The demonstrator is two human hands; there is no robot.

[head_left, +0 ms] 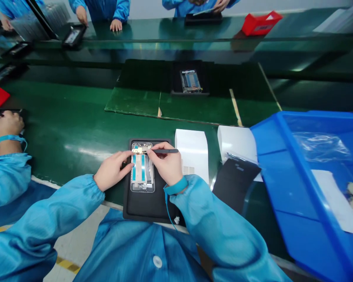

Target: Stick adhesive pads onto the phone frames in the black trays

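Note:
An opened phone frame [142, 187] with blue strips and small boards inside lies on a black tray [138, 207] in front of me. My right hand [169, 166] is closed round a pair of dark tweezers [169, 150], whose tips point at the upper part of the phone. From the left, my left hand [114, 169] reaches to the phone's edge, thumb and forefinger apart, fingertips at its side. Whether those fingers press on the frame or only rest there is hard to see. A blue wrist strap [176, 186] circles my right wrist.
White label sheets [194, 147] and a black sheet [233, 182] lie to the right, beside a big blue bin [278, 192]. Another phone frame [190, 81] sits in a tray on the raised green board. At left is a co-worker's hand [8, 124]; other people work across the bench.

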